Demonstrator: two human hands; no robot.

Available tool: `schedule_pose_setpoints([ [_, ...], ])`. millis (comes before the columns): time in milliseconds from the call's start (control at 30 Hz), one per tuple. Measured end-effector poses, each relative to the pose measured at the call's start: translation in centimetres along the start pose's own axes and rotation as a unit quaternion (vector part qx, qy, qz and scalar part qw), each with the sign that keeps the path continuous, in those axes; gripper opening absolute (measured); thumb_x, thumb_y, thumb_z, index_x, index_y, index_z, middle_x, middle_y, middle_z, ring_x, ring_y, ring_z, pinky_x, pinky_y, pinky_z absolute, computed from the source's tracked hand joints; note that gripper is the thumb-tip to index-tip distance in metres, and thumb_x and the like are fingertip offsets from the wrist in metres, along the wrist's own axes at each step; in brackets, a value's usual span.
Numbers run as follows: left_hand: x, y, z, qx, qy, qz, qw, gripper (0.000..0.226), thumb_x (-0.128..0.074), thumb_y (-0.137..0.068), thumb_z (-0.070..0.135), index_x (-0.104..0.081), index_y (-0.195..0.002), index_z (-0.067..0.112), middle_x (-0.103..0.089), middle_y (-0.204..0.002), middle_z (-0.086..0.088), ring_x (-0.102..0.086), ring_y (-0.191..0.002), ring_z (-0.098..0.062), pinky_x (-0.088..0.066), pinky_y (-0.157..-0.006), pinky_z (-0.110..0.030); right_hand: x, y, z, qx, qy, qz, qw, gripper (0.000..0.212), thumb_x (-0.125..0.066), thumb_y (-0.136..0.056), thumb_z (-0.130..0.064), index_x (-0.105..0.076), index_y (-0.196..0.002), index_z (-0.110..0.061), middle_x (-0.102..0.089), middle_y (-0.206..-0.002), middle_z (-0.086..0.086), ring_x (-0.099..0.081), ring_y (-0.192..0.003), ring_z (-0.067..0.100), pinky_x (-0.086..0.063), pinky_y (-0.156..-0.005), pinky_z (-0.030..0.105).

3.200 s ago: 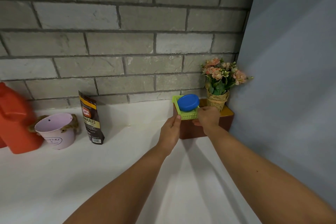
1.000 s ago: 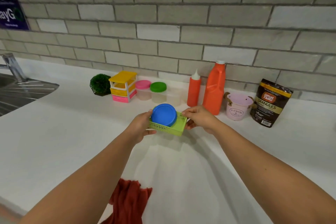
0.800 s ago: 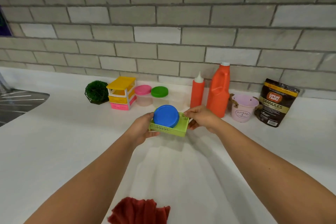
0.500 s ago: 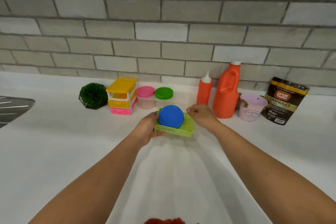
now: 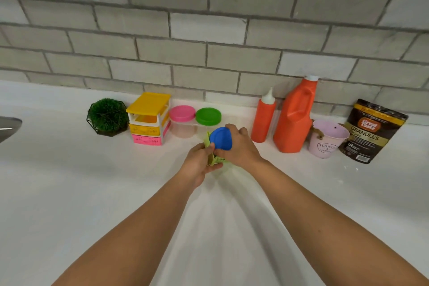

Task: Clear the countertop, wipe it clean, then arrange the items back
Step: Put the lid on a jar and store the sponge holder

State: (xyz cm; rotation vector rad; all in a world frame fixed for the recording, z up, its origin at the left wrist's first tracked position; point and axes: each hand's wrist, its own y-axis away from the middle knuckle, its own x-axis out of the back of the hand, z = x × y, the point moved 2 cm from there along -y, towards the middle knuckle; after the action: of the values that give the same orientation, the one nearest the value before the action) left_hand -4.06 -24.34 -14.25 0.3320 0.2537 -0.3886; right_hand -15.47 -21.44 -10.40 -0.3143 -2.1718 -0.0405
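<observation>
Arranging-back step: my left hand pinches the tilted green basket and my right hand grips its blue lid, at 12 o'clock. Next, judged: set both level between the green-lidded jar and the squeeze bottle.

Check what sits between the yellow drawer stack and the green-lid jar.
Head view: the pink-lid jar stands between the yellow drawer stack and green-lid jar.

The left hand and right hand are bare, as are both forearms throughout.
</observation>
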Motion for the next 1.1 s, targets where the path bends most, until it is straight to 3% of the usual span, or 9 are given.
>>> schedule_pose_setpoints([
  [167,0.2,-0.2,-0.6,0.019,0.037,-0.013,0.999,0.021,-0.041,-0.099,0.015,-0.056,-0.107,0.004,-0.067,-0.092,-0.009,-0.065,-0.086,-0.024,-0.053,-0.083,-0.039,0.3,-0.5,0.0,0.017,0.033,-0.036,0.999,0.080,-0.075,-0.074,-0.031,-0.032,-0.140,-0.017,-0.039,-0.125,0.013,-0.052,-0.111,0.031,-0.046,-0.086,0.034],
  [333,0.4,-0.6,-0.7,0.016,0.043,0.001,0.999,0.026,-0.039,-0.100,0.016,-0.054,-0.116,0.002,-0.067,-0.098,-0.009,-0.064,-0.088,-0.024,-0.053,-0.083,-0.039,0.7,-1.0,0.4,0.024,0.093,-0.011,0.995,0.080,-0.074,-0.073,-0.032,-0.032,-0.140,-0.019,-0.038,-0.124,0.014,-0.050,-0.110,0.033,-0.048,-0.083,0.036],
  [500,0.5,-0.9,0.2,0.003,0.043,0.030,0.999,0.019,-0.041,-0.099,0.016,-0.054,-0.109,0.007,-0.065,-0.095,-0.006,-0.063,-0.084,-0.021,-0.052,-0.078,-0.037,2.6,-2.4,0.7,0.014,-0.041,0.041,0.998,0.072,-0.073,-0.075,-0.033,-0.040,-0.136,-0.018,-0.047,-0.124,0.013,-0.053,-0.111,0.029,-0.040,-0.080,0.028],
  [667,1.6,-1.2,0.3,0.012,0.045,0.097,0.994,0.031,-0.044,-0.098,0.016,-0.046,-0.126,0.003,-0.059,-0.119,-0.013,-0.060,-0.100,-0.029,-0.053,-0.073,-0.037,4.2,-5.2,1.9,-0.048,-0.125,0.082,0.988,0.064,-0.070,-0.079,-0.033,-0.042,-0.131,-0.010,-0.051,-0.126,0.015,-0.054,-0.109,0.030,-0.048,-0.088,0.039],
  [867,3.3,-1.4,-0.1,0.006,0.056,0.115,0.992,0.033,-0.043,-0.098,0.015,-0.043,-0.129,0.001,-0.056,-0.117,-0.012,-0.057,-0.106,-0.031,-0.049,-0.085,-0.042,3.4,-8.7,3.1,-0.052,0.033,0.054,0.997,0.062,-0.061,-0.083,-0.042,-0.041,-0.132,-0.009,-0.046,-0.129,0.018,-0.046,-0.118,0.034,-0.042,-0.096,0.038],
  [1000,4.4,-1.3,-0.2,-0.006,0.067,0.119,0.991,0.029,-0.043,-0.098,0.014,-0.046,-0.124,0.001,-0.058,-0.109,-0.010,-0.058,-0.102,-0.031,-0.050,-0.083,-0.042,2.3,-10.4,3.2,-0.042,0.142,0.018,0.989,0.056,-0.048,-0.090,-0.042,-0.043,-0.137,-0.012,-0.044,-0.133,0.018,-0.042,-0.121,0.034,-0.036,-0.102,0.038],
  [1100,5.2,-1.2,-0.3,-0.010,0.077,0.125,0.989,0.024,-0.044,-0.098,0.014,-0.047,-0.119,0.003,-0.059,-0.099,-0.007,-0.059,-0.093,-0.028,-0.052,-0.076,-0.038,1.0,-10.7,3.7,-0.037,0.162,-0.001,0.986,0.047,-0.037,-0.096,-0.038,-0.043,-0.139,-0.020,-0.040,-0.137,0.018,-0.037,-0.124,0.036,-0.032,-0.102,0.036],
])
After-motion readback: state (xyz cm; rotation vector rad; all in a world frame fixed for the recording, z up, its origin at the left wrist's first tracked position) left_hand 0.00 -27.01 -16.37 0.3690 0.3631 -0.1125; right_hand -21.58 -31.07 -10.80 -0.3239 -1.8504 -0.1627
